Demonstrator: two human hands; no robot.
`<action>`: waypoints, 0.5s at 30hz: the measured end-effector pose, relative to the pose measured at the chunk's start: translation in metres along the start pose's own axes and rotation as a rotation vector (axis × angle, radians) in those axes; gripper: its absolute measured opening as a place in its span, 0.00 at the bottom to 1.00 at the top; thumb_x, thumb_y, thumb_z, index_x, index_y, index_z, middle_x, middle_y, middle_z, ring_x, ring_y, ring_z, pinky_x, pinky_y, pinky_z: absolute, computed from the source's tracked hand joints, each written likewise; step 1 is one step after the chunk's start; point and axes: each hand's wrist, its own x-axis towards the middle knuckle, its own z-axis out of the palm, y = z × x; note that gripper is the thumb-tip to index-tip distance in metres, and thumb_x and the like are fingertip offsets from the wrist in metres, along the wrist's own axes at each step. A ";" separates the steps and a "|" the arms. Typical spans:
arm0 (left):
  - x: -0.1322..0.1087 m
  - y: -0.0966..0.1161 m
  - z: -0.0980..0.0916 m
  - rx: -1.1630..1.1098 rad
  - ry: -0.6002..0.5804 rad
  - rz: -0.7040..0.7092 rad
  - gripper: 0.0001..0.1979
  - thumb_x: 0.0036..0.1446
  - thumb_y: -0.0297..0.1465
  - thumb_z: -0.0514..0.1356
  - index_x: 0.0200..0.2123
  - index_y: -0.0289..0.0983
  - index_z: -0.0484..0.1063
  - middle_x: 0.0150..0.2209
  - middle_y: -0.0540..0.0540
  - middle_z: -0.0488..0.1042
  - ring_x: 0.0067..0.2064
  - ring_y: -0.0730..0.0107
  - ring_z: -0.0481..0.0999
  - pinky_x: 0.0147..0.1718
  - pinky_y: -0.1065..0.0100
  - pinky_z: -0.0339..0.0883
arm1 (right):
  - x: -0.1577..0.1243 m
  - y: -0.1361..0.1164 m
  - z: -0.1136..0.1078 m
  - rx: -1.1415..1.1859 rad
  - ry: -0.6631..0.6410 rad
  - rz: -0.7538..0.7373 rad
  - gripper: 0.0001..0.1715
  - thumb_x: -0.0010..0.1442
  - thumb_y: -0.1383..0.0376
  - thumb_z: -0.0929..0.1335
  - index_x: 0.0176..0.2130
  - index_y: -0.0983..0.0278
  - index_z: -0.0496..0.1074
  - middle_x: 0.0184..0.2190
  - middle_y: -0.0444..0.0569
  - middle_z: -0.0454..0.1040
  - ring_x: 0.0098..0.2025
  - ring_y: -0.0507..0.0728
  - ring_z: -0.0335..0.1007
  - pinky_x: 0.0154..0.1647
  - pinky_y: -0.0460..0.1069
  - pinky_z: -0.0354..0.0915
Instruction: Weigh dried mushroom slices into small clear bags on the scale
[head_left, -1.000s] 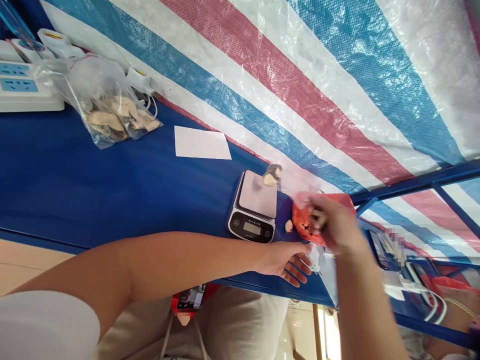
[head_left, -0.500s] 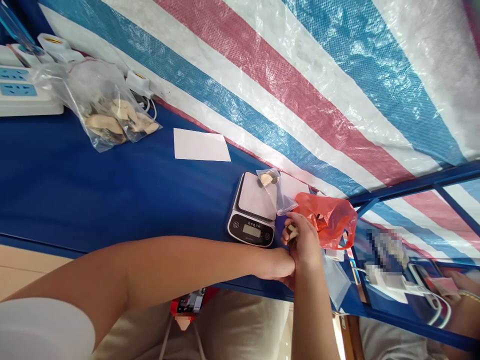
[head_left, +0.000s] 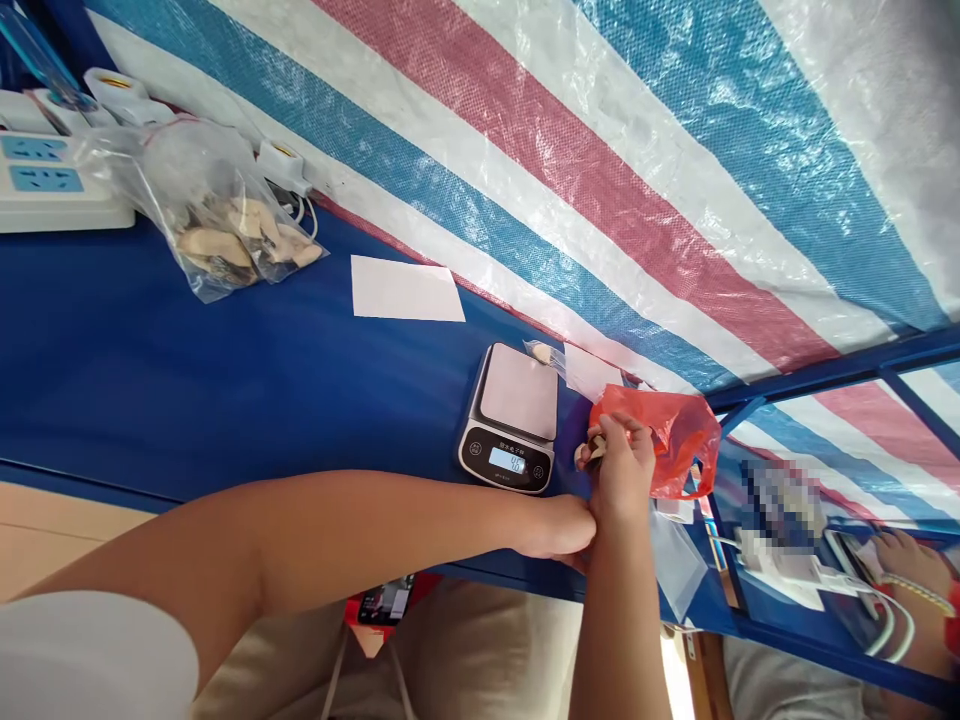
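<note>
My right hand [head_left: 621, 465] is closed around a few pale pieces with dark edges, which look like dried mushroom pieces [head_left: 592, 452]. Its fingers are at the left edge of a crumpled red plastic bag [head_left: 686, 440]. Curled up and crossing beneath my right wrist, my left hand [head_left: 559, 525] has its fingertips hidden; what it grips does not show. Just to the left stands a kitchen scale [head_left: 519, 395] with a bare platform and a lit display. Behind its right corner lies a small clear bag [head_left: 546, 354] with a pale piece in it.
A larger clear bag of similar pieces [head_left: 225, 240] lies at the back left beside a power strip [head_left: 45, 180]. White paper [head_left: 409, 290] rests on the blue table. Past a blue frame bar on the right, another person's hand [head_left: 911, 565] is near white cables.
The small clear bag has shifted off the scale's platform to behind it. The scale's display has lit up. My right hand has moved slightly up and right, against the red bag.
</note>
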 end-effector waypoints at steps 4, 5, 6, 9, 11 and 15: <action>0.002 0.005 0.000 0.028 0.001 -0.053 0.15 0.37 0.24 0.53 0.31 0.36 0.72 0.30 0.48 0.75 0.34 0.69 0.75 0.45 0.61 0.74 | 0.036 -0.020 0.015 -0.049 -0.177 0.175 0.16 0.52 0.56 0.74 0.34 0.62 0.69 0.21 0.39 0.69 0.15 0.49 0.58 0.12 0.44 0.52; 0.003 0.005 -0.001 0.010 0.003 -0.047 0.15 0.36 0.24 0.53 0.31 0.36 0.72 0.30 0.48 0.75 0.34 0.70 0.75 0.44 0.61 0.73 | 0.046 -0.026 0.021 -0.026 -0.214 0.209 0.13 0.52 0.59 0.74 0.33 0.63 0.70 0.21 0.39 0.69 0.15 0.47 0.57 0.12 0.43 0.52; 0.004 0.004 -0.002 0.000 0.001 -0.040 0.16 0.35 0.24 0.53 0.31 0.36 0.71 0.30 0.49 0.75 0.33 0.70 0.75 0.45 0.61 0.73 | 0.054 -0.032 0.027 -0.006 -0.235 0.223 0.11 0.51 0.61 0.73 0.33 0.64 0.71 0.21 0.39 0.69 0.15 0.46 0.56 0.12 0.42 0.53; 0.007 0.000 -0.004 0.006 -0.018 -0.041 0.16 0.33 0.24 0.53 0.31 0.37 0.70 0.28 0.50 0.74 0.31 0.71 0.73 0.44 0.59 0.74 | 0.066 -0.050 0.045 0.039 -0.246 0.176 0.08 0.49 0.65 0.72 0.32 0.66 0.73 0.22 0.37 0.67 0.16 0.45 0.55 0.14 0.41 0.53; 0.008 -0.002 -0.006 0.022 -0.032 -0.048 0.14 0.34 0.24 0.54 0.30 0.37 0.69 0.27 0.50 0.73 0.30 0.71 0.72 0.43 0.59 0.74 | 0.059 -0.063 0.053 0.104 -0.246 0.063 0.07 0.48 0.65 0.72 0.31 0.65 0.72 0.23 0.37 0.67 0.17 0.45 0.57 0.15 0.42 0.55; 0.007 -0.001 -0.006 0.043 -0.064 -0.084 0.09 0.40 0.24 0.56 0.30 0.36 0.70 0.28 0.49 0.74 0.29 0.71 0.74 0.41 0.60 0.73 | 0.016 -0.090 0.043 0.232 -0.226 -0.186 0.09 0.49 0.62 0.74 0.30 0.65 0.72 0.26 0.39 0.68 0.18 0.46 0.60 0.16 0.44 0.58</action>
